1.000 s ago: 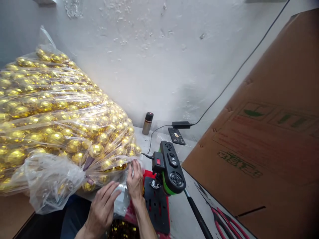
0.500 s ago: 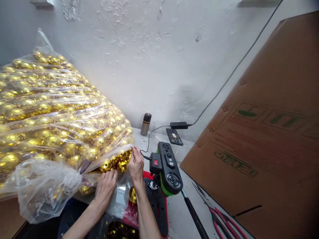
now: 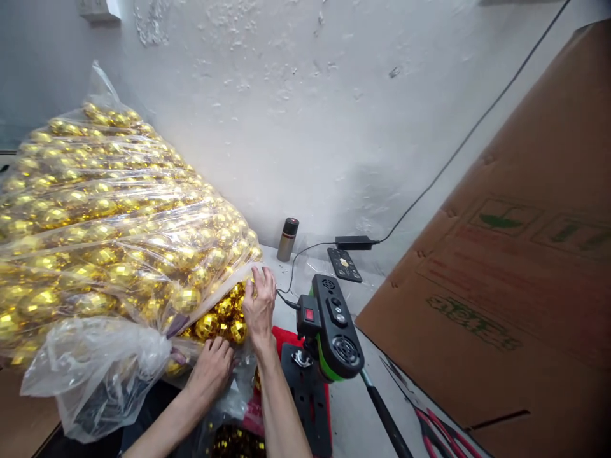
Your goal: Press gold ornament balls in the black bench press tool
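Note:
A large clear plastic bag (image 3: pixel 119 210) full of gold mirrored balls leans at the left, its knotted end (image 3: pixel 105 362) hanging in front. An opening in its lower right side shows bare gold balls (image 3: pixel 224 315). My left hand (image 3: pixel 212 366) is at the lower edge of this opening, fingers curled over the plastic rim. At the opening's right side, my right hand (image 3: pixel 260 305) has its fingers bent and somewhat apart against the raised plastic edge. More gold balls (image 3: pixel 236 440) lie in clear plastic below, between my forearms.
A black and green device (image 3: pixel 337 327) stands on a black plate (image 3: pixel 305 394) over something red, right of my hands. Behind are a flask (image 3: pixel 287 240), phone (image 3: pixel 344 264) and power adapter (image 3: pixel 354 242). A large cardboard box (image 3: pixel 501 254) fills the right; red-handled tools (image 3: pixel 442 436) lie below.
The view has shifted, moving most things rightward. The bag's opening is wider and shows more balls. My right hand's fingers have spread from a pinch on the plastic edge.

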A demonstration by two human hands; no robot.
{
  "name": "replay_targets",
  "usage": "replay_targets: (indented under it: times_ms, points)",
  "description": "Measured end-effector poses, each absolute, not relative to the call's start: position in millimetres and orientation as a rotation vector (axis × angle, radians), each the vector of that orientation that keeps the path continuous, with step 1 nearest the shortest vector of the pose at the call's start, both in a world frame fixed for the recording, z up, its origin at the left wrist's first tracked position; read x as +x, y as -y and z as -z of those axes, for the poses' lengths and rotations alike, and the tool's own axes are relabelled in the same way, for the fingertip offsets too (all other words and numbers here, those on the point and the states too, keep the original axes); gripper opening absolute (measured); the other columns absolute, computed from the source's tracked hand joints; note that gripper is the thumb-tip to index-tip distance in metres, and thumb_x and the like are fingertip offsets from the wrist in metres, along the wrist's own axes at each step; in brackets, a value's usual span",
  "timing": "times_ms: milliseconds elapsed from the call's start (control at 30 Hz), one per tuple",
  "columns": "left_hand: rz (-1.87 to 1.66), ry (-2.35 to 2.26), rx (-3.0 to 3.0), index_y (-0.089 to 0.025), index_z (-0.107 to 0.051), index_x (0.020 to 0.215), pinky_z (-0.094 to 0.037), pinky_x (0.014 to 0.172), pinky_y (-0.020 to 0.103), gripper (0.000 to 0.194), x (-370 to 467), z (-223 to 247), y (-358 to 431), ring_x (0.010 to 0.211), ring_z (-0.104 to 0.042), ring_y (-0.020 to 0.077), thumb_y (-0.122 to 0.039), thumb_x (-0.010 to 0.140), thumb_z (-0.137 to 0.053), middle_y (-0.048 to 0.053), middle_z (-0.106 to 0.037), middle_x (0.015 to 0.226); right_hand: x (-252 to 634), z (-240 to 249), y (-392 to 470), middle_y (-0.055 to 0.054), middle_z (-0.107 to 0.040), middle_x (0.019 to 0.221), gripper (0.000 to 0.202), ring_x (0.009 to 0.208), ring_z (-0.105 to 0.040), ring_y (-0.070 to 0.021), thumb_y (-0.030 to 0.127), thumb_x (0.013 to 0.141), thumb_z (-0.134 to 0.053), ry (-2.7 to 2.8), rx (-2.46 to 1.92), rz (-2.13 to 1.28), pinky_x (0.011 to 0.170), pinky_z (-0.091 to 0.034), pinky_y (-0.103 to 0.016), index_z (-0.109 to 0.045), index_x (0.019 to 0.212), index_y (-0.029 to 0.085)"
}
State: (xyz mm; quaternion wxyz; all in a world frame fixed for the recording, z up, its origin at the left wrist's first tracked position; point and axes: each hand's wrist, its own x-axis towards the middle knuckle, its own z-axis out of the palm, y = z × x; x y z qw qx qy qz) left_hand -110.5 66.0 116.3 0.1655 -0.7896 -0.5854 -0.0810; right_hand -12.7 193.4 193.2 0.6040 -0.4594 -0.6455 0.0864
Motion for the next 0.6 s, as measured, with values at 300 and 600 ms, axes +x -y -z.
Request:
replay_targets:
  times_ms: [300, 600]
  points:
    - [0.332, 1.546, -2.171, -0.02, -0.072, 0.127, -0.053, 0.102, 0.046, 0.039, -117.9, -92.1, -65.8, 0.109, -0.071, 0.0295, -0.016, 0.088, -0.071, 0.013, -0.078, 0.122, -23.5, -210.1, -200.4, -0.019, -0.06, 0.147, 0.043, 0.143, -0.051, -0.0282, 0.024, 0.101, -0.042, 1.535, -1.072, -0.22, 0.121, -0.042, -0.053, -0.07, 0.133, 0.016]
    - [0.724, 1.331, -2.295, -0.021, -0.065, 0.104, -0.053, 0.058, 0.026, 0.035, -105.1, -121.3, -68.0, 0.063, -0.069, 0.0176, 0.004, 0.091, -0.043, 0.0, -0.072, 0.074, -17.6, -208.5, -199.2, -0.019, -0.06, 0.149, 0.045, 0.144, -0.052, -0.0292, 0.02, 0.097, -0.047, 1.609, -1.118, -0.237, 0.122, -0.04, -0.055, -0.069, 0.136, 0.017]
